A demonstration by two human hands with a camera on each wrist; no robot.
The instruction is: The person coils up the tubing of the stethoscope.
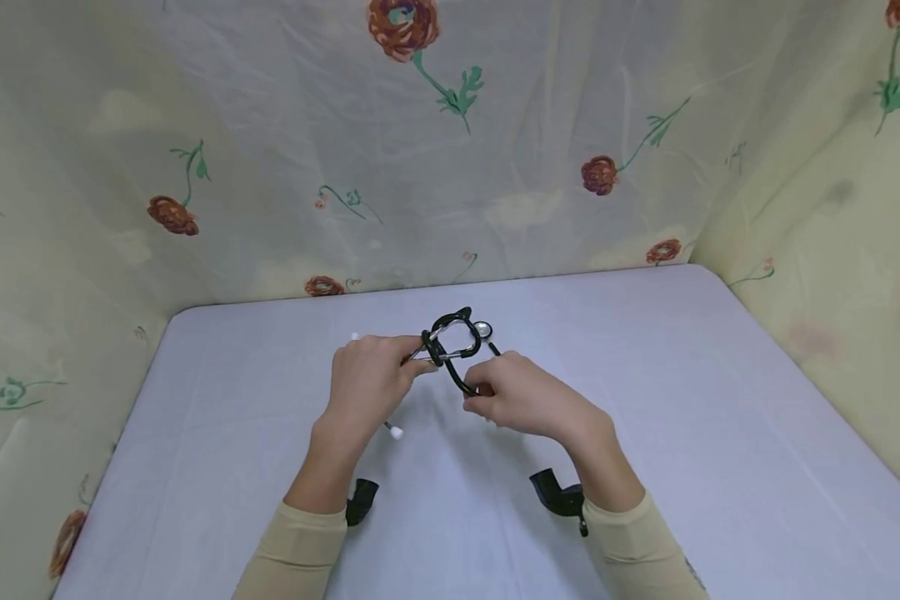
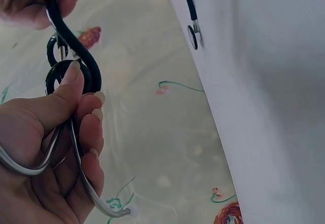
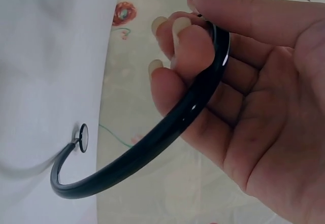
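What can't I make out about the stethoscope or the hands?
Head: ear tubes, partly hidden by left hand.
Head: chest piece, too small to show any markings.
Left wrist: part of right hand, cut off by left edge.
Right wrist: most of left hand, cut off by top edge.

Curved rubbery stethoscope tubing (image 3: 152,142): glossy black, pale highlights along its length. Thin bent metal ear tubes (image 2: 30,170): bright silver. Small rounded ear tip (image 1: 397,433): plain white. Round metal chest piece (image 1: 483,330): silvery face, black rim. Flat cloth table covering (image 1: 450,517): plain white, lavender tint. Thin hanging curtain (image 1: 270,100): greyish cream at the back, yellower at right; print of scattered rust-red flowers (image 1: 598,175) with green stems and leaves (image 1: 457,98). Long fitted sleeves (image 1: 292,550): beige. Bent, smooth pieces near the wrists (image 1: 558,497): solid black.
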